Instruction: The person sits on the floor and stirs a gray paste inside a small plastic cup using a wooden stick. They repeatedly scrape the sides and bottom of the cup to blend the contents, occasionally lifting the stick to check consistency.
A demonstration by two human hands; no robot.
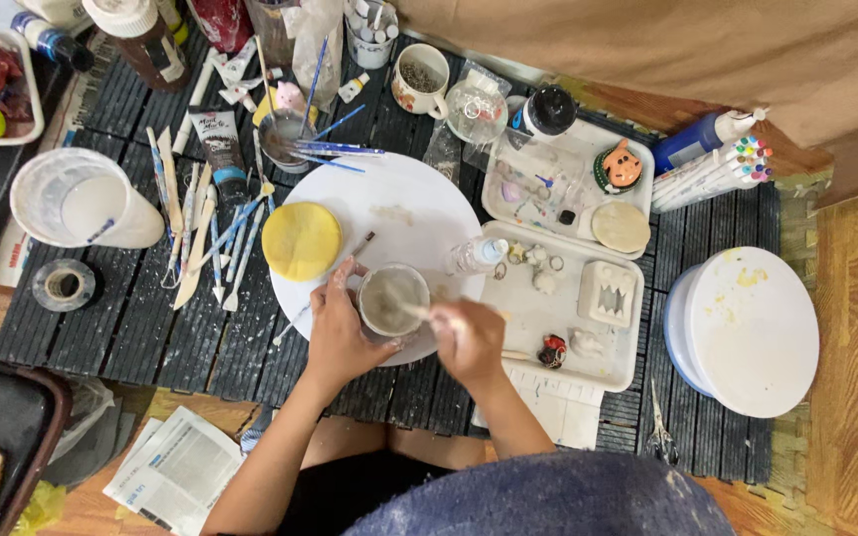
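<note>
Right, we look straight down at a dark slatted table (151, 337) crowded with craft gear. Our left hand (338, 333) wraps around the side of a small cup (392, 300), fingers curled against its wall, clasping it. The cup stands upright on the near edge of a big white disc (399, 213), and it holds a pale grey mix. Our right hand (467, 340) is closed around a thin stick (415, 312) whose tip dips into the cup; the hand is blurred.

On the disc, left of the cup, lies a yellow round (301, 240), and a brush (325, 288) runs slantwise between the two, passing under our left hand. Just right of the cup a small clear bottle (476, 256) lies on its side at the disc's rim.

Beyond that, a white tray (608, 372) carries a white mould (610, 293), some small pale pieces and a little red-and-black figure (552, 351). Behind it a second tray (638, 189) holds an orange figure (621, 166) and a beige round (620, 226). Far right we see a white lid (752, 328) smeared with yellow, with markers (722, 169) above it and scissors (659, 427) below. To the left, modelling tools (196, 233) fan out beside a translucent tub (76, 199) and a tape roll (64, 285).
</note>
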